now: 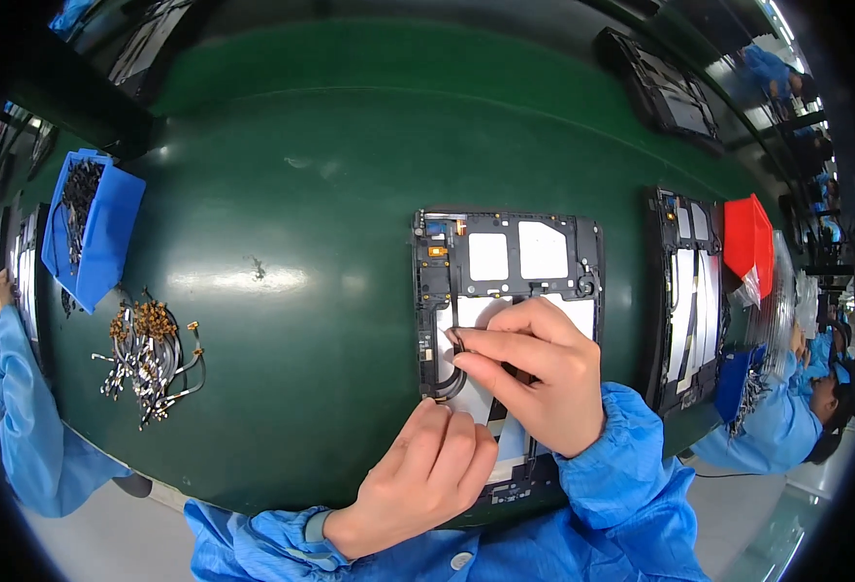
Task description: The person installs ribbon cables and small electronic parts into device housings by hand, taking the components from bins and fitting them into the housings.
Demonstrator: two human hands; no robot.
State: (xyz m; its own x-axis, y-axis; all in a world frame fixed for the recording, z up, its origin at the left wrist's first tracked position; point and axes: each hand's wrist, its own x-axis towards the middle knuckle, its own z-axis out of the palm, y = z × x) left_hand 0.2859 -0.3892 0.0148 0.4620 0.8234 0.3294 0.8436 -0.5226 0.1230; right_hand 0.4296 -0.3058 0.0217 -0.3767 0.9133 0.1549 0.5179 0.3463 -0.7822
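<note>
An opened tablet-like device (587,257) with a black frame and silver-white panels lies in front of me. A thin black cable (456,388) bends in a loop along its left side. My right hand (544,373) pinches the cable between thumb and forefinger above the panels. Lower down, my left hand (422,475) has its fingers curled together at the device's left edge, by the cable's lower end. Its fingertips are partly hidden, so what they grip is not plain.
To the left lie a pile of cables with gold-coloured connectors (156,354) and a blue bin of black parts (117,238). A second opened device (684,291), a red bin (747,238) and a blue bin (735,388) stand to the right. Other people sit at both sides.
</note>
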